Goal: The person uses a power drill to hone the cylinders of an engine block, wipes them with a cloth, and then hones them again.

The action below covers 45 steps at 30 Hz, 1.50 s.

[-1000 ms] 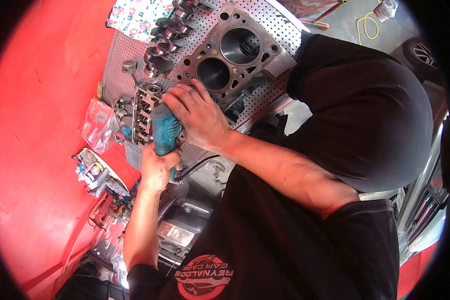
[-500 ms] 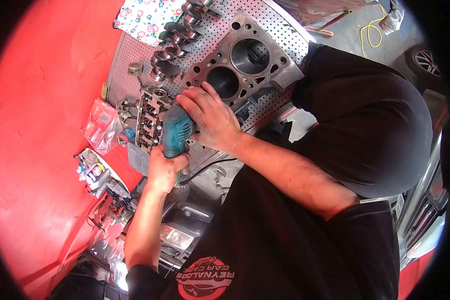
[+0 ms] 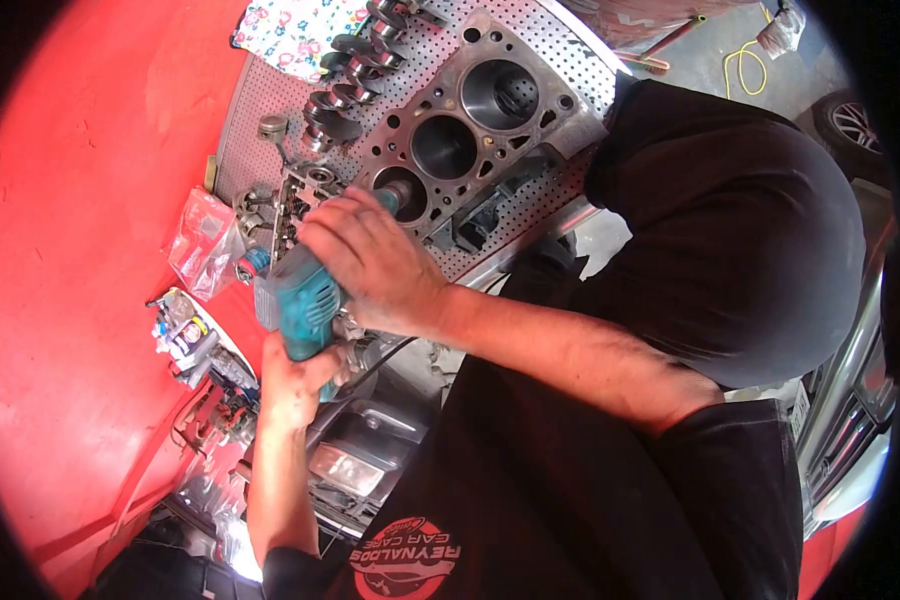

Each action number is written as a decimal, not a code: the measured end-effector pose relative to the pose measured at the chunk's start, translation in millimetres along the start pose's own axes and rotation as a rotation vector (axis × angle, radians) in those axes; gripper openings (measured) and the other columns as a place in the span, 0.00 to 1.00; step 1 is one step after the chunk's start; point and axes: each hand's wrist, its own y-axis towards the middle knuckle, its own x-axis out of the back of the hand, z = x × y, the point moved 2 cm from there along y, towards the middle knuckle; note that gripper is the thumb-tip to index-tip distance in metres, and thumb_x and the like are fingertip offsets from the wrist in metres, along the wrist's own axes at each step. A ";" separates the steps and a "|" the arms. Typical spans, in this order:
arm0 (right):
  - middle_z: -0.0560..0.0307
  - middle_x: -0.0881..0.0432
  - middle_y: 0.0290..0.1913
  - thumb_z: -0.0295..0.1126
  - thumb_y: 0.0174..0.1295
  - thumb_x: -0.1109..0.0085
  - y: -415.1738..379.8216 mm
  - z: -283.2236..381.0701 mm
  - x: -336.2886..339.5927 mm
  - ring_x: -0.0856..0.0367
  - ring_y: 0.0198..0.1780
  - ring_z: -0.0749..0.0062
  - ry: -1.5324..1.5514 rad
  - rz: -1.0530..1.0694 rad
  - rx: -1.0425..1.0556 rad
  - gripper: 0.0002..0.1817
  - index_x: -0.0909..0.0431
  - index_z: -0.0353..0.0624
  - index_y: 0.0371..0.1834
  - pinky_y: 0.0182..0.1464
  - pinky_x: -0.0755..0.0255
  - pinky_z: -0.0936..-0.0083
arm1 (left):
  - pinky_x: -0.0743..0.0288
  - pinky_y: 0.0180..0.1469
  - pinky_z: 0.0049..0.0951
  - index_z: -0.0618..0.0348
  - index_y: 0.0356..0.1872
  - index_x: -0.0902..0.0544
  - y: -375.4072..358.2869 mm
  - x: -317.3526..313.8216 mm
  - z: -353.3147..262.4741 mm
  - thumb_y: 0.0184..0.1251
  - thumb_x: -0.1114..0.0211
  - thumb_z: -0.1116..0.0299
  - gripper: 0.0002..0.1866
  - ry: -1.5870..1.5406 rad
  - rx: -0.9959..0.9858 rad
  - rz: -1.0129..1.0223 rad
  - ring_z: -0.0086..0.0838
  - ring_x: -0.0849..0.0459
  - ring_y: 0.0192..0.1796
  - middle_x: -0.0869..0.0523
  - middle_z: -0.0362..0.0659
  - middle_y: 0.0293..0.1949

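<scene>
between both hands [image 3: 315,320], teal grinder [image 3: 300,300]

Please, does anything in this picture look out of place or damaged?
Nothing looks broken or spilled. One thing stands out: a floral cloth lies on the perforated table among bare metal parts, beside the crankshaft. Both the left hand and the right hand grip the teal power tool at the engine block.

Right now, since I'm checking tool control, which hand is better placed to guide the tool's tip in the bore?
Right. The right hand lies over the front of the teal power tool, beside a bore of the engine block; the left hand grips its rear handle.
</scene>
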 end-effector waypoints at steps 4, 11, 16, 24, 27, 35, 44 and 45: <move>0.45 0.25 0.60 0.24 0.43 0.35 12.3 29.8 0.3 0.25 0.63 0.46 0.056 -0.033 0.046 0.37 0.29 0.38 0.64 0.72 0.35 0.46 | 0.24 0.30 0.28 0.69 0.46 0.19 -31.3 12.6 -12.1 0.52 0.37 0.83 0.17 -0.030 -0.018 -0.039 0.27 0.20 0.25 0.17 0.45 0.28; 0.46 0.25 0.59 0.30 0.51 0.36 18.0 57.0 -2.2 0.25 0.62 0.48 0.041 -0.043 0.086 0.32 0.28 0.39 0.64 0.69 0.33 0.47 | 0.24 0.28 0.28 0.69 0.43 0.20 -61.1 22.4 -21.8 0.49 0.35 0.82 0.16 -0.057 -0.007 -0.109 0.28 0.19 0.24 0.17 0.45 0.27; 0.46 0.25 0.60 0.31 0.52 0.37 21.1 63.3 -0.8 0.25 0.62 0.48 0.021 -0.030 0.095 0.32 0.28 0.39 0.64 0.70 0.33 0.48 | 0.24 0.28 0.28 0.69 0.43 0.19 -67.9 23.3 -24.7 0.49 0.35 0.83 0.16 -0.050 -0.029 -0.122 0.28 0.19 0.24 0.17 0.45 0.27; 0.45 0.25 0.58 0.25 0.46 0.35 18.7 42.8 -1.3 0.25 0.62 0.46 0.080 -0.028 0.037 0.35 0.28 0.39 0.63 0.70 0.34 0.48 | 0.25 0.30 0.28 0.69 0.44 0.19 -45.1 16.0 -21.7 0.52 0.37 0.82 0.15 -0.038 -0.009 -0.086 0.28 0.20 0.25 0.17 0.44 0.28; 0.45 0.25 0.57 0.31 0.53 0.38 16.9 34.0 -1.9 0.24 0.61 0.48 0.025 -0.031 0.047 0.29 0.28 0.39 0.62 0.71 0.34 0.49 | 0.25 0.30 0.29 0.69 0.44 0.19 -37.4 14.4 -18.2 0.53 0.37 0.81 0.15 -0.024 -0.012 -0.062 0.27 0.20 0.25 0.17 0.44 0.28; 0.45 0.26 0.60 0.22 0.44 0.35 12.9 19.9 -0.1 0.26 0.65 0.45 0.054 0.029 -0.014 0.36 0.28 0.38 0.63 0.73 0.36 0.48 | 0.24 0.30 0.29 0.70 0.44 0.19 -20.9 7.3 -13.6 0.55 0.36 0.79 0.14 -0.001 0.000 -0.050 0.28 0.20 0.25 0.17 0.44 0.28; 0.44 0.26 0.62 0.22 0.34 0.27 -1.1 -22.0 8.3 0.27 0.68 0.45 -0.067 0.033 -0.068 0.46 0.31 0.37 0.66 0.75 0.37 0.49 | 0.24 0.29 0.29 0.68 0.41 0.17 29.1 -14.0 2.5 0.57 0.37 0.81 0.10 0.042 0.007 0.029 0.27 0.19 0.24 0.17 0.42 0.27; 0.43 0.26 0.62 0.22 0.33 0.25 -3.0 -25.7 9.8 0.27 0.68 0.44 -0.113 0.033 -0.081 0.47 0.32 0.36 0.66 0.75 0.37 0.49 | 0.25 0.29 0.30 0.68 0.40 0.17 35.7 -16.2 4.5 0.57 0.36 0.81 0.09 0.065 0.005 0.037 0.27 0.20 0.23 0.17 0.42 0.27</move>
